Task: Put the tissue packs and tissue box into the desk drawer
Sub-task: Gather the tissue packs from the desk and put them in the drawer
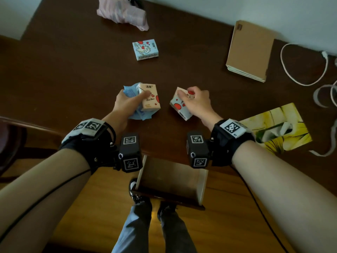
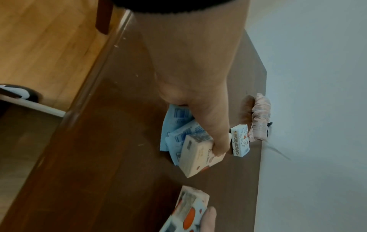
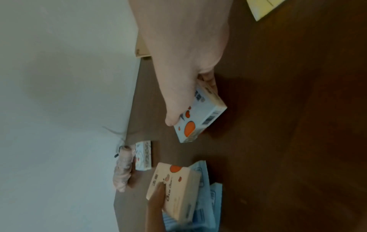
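The left hand (image 1: pixel 127 102) grips a cream tissue pack (image 1: pixel 149 96) together with crumpled blue packs (image 1: pixel 134 92) beneath it, its fingers curled round the bundle and the thumb laid across the cream face; whether the bundle rests on the dark surface (image 1: pixel 73 70) or is lifted off it cannot be told. Just beside it, on the side of the yellow tissue box (image 1: pixel 277 128), the right hand (image 1: pixel 197 102) holds a white pack with red spots (image 1: pixel 179 105), fingers curled over its top edge and thumb on its printed face, the pack tilted. Beyond the cream pack, toward the wall, a light-blue pack with a cat drawing (image 1: pixel 145 49) lies flat on the surface, and farther still a pink wrapped bundle (image 1: pixel 123 13) sits at the back edge. The yellow tissue box lies near the front edge, by the right wrist. The desk drawer (image 1: pixel 171 181) stands pulled open below the front edge, between the two forearms. Behind the tissue box are a brown cardboard folder (image 1: pixel 249 50) and white cables (image 1: pixel 306 70).
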{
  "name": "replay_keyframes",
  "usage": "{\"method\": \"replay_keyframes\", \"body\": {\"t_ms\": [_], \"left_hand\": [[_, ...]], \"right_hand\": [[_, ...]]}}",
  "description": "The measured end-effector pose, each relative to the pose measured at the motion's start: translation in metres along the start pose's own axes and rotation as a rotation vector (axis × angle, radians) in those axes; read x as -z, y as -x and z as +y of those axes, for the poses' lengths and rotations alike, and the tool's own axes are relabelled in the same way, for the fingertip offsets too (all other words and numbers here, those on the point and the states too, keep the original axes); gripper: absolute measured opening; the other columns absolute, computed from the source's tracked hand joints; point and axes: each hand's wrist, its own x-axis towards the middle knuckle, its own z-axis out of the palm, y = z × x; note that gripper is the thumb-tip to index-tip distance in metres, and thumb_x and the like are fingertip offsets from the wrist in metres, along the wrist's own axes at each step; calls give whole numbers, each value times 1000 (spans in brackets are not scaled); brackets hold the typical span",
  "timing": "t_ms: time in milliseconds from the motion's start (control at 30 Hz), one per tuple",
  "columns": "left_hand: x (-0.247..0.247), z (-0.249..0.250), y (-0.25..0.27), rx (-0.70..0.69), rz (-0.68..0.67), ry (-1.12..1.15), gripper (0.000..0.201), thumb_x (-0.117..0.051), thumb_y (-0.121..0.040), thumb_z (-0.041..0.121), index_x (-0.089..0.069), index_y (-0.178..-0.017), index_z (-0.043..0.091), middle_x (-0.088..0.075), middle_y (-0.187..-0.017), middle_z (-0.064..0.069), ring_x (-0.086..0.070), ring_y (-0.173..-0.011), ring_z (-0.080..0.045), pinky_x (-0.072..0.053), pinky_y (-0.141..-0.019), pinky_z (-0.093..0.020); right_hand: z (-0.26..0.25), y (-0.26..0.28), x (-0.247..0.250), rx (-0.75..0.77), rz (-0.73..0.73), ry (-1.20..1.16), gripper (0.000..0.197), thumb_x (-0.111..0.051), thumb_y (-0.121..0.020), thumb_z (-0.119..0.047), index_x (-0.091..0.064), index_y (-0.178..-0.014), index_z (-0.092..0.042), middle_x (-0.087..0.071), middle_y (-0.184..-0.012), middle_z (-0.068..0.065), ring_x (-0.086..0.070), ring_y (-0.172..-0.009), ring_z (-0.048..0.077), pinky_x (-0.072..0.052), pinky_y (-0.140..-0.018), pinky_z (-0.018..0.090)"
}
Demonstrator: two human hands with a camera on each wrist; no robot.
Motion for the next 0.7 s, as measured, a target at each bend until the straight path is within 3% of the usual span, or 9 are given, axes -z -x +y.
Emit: {"method": "replay_keyframes", "body": {"t_ms": [100,233,333,400,467,567,700], "left_hand": [[19,-3,-2,-40,119,17,54,-81,-70,43,-51,-111,24,-72,-104,0,-74,-91,-17,-60,-85,-43],[60,0,-13,-56,241,66,54,-80,-71,44,-53,-112,25,-72,-105,3,-72,-92,-15,-60,-86,-41],[81,-1,-18,-27,178,80,41,-77,-76,40,-61,-109,22,-74,-107,0,-73,-93,-16,-58,-90,-41],[88,-4,-19,-23,104,67,32,-76,-79,37,-64,-103,21,-75,-106,-3,-73,-89,-15,-59,-86,-38],[90,-5,-23,-16,98,51,38,-77,-77,40,-63,-107,21,-75,-102,-1,-74,-86,-14,-60,-80,-35],[92,-2,-25,5,109,34,37,-76,-77,42,-59,-104,26,-73,-96,4,-72,-82,-9,-58,-67,-27],[92,-4,-27,0,106,22,52,-78,-73,45,-55,-116,24,-73,-101,4,-72,-87,-10,-56,-67,-26]], "right_hand": [[-16,6,-24,29,-7,3,63,-47,-78,-68,-47,-126,-28,-37,-129,8,-47,-118,30,-44,-101,44],[-44,11,-48,58,-6,100,66,-44,-79,-68,-47,-126,-22,-42,-130,10,-42,-122,30,-41,-97,40],[-68,2,-45,25,13,255,64,-47,-76,-67,-52,-122,-22,-46,-133,11,-36,-126,32,-34,-101,44],[-85,-9,-40,21,2,301,61,-52,-75,-64,-51,-120,-24,-44,-135,11,-33,-128,32,-31,-105,46],[-101,-21,-37,72,37,277,57,-55,-77,-56,-48,-124,-25,-39,-138,10,-32,-130,32,-31,-105,45],[-127,-39,-38,244,73,288,60,-59,-82,-30,-37,-138,-27,-28,-147,9,-27,-135,32,-31,-108,44],[-155,-63,-45,408,-1,518,78,-58,-80,-12,-22,-147,-28,-4,-160,6,2,-147,32,-17,-115,51]]}}
